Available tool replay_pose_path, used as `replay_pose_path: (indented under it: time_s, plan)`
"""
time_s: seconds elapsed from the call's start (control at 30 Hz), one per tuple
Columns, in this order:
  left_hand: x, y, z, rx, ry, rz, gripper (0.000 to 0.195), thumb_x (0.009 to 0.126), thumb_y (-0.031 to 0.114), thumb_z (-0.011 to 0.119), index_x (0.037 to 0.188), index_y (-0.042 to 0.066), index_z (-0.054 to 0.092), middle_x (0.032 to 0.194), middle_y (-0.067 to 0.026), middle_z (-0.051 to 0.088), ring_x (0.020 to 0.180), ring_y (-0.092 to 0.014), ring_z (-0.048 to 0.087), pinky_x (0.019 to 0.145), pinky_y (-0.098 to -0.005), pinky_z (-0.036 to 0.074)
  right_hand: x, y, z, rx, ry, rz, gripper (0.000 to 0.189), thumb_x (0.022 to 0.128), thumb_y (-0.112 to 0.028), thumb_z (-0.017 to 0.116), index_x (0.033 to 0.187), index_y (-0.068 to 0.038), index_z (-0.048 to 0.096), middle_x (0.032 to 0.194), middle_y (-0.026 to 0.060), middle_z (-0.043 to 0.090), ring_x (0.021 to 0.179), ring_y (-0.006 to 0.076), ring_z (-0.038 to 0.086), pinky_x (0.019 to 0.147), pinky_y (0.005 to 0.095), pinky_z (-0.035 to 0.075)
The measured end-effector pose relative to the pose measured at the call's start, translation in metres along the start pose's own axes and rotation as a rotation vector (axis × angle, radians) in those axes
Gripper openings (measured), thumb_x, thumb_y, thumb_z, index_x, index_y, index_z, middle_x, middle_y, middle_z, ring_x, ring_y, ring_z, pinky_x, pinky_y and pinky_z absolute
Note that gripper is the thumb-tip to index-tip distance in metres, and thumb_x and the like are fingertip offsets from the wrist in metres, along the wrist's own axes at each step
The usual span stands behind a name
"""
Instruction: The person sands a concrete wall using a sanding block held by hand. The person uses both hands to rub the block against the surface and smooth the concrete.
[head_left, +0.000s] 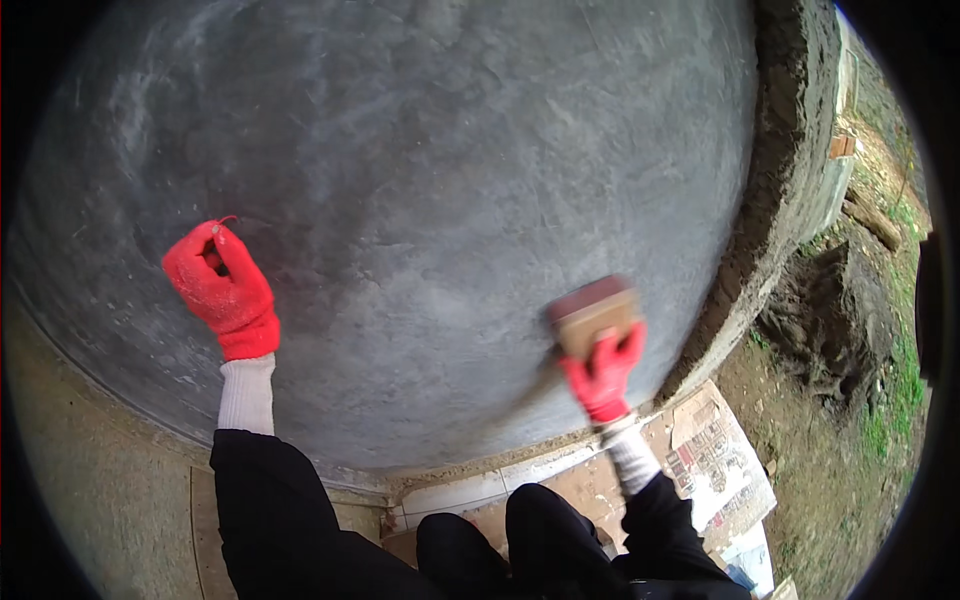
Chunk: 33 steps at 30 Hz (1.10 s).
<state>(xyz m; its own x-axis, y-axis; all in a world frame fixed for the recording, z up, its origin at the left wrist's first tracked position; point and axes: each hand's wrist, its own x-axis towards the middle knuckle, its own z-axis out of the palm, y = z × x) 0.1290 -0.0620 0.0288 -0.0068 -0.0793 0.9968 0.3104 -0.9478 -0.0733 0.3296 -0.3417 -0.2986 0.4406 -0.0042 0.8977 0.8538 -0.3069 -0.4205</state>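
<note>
A broad dark-grey plastered surface, marked by pale streaks and fine scratches, spreads before me. My right hand, in a red work glove, grips a tan block with a dark-red face. The block is blurred, so I cannot tell whether it is a sanding block or a sponge float. It lies against or just over the grey plaster, near the lower right. Farther left, my left hand wears a matching glove. Its fingers are curled, thumb tip against forefinger, and a loose red thread sticks out there. No object shows in it.
A rough, unfinished plaster edge borders the surface at right. Below are white tiles and printed cardboard sheets. Outside lie a dark crumpled heap, a log and grassy soil. A tan wall stands lower left.
</note>
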Motion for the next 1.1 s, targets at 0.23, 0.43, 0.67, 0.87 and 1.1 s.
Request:
replay_pose_path:
  time_s: [0.23,0.43,0.67,0.87,1.1]
  plan:
    - [0.004,0.003,-0.001,-0.011,0.015,0.009,0.011,0.089,0.011,0.062,0.099,0.006,0.061,0.098,-0.0072,0.056,0.084,-0.019,0.052,0.066,-0.0300,0.043,0.048,0.020,-0.015,-0.033,0.254,0.690,0.081,0.088,-0.022,0.066,0.153,-0.008,0.019,0.151,0.0308,0.015,0.136,0.0423,0.027,0.112,0.0455,0.024]
    - [0.012,-0.004,-0.009,0.031,-0.002,0.010,0.011,0.088,0.013,0.063,0.097,0.007,0.062,0.097,-0.0071,0.055,0.082,-0.018,0.052,0.065,-0.0301,0.043,0.008,-0.102,0.029,0.193,-0.162,-0.259,0.055,0.066,-0.024,0.081,0.118,-0.032,0.063,0.090,0.0085,0.044,0.084,0.0304,0.048,0.068,0.0420,0.035]
    - [0.009,0.008,0.004,0.051,0.040,-0.036,0.009,0.088,0.013,0.062,0.094,0.007,0.061,0.095,-0.0068,0.054,0.083,-0.020,0.051,0.069,-0.0315,0.043,0.065,0.023,-0.025,0.029,0.224,0.644,0.086,0.085,-0.024,0.069,0.154,-0.013,0.017,0.150,0.0344,0.013,0.133,0.0474,0.028,0.109,0.0501,0.028]
    - [0.010,0.006,-0.004,0.113,0.044,-0.020,0.009,0.088,0.012,0.061,0.094,0.007,0.059,0.095,-0.0077,0.055,0.085,-0.021,0.051,0.074,-0.0338,0.043,0.048,-0.062,0.008,0.249,0.086,0.165,0.079,0.073,-0.023,0.075,0.145,-0.026,0.041,0.112,0.0213,0.043,0.095,0.0384,0.048,0.072,0.0466,0.038]
    - [0.007,0.006,-0.007,0.062,0.060,-0.082,0.009,0.087,0.012,0.062,0.094,0.007,0.059,0.094,-0.0080,0.057,0.084,-0.023,0.052,0.071,-0.0343,0.043,0.038,-0.070,-0.003,0.182,-0.134,-0.139,0.070,0.075,-0.017,0.074,0.140,-0.029,0.049,0.111,0.0176,0.047,0.096,0.0342,0.050,0.081,0.0476,0.041]
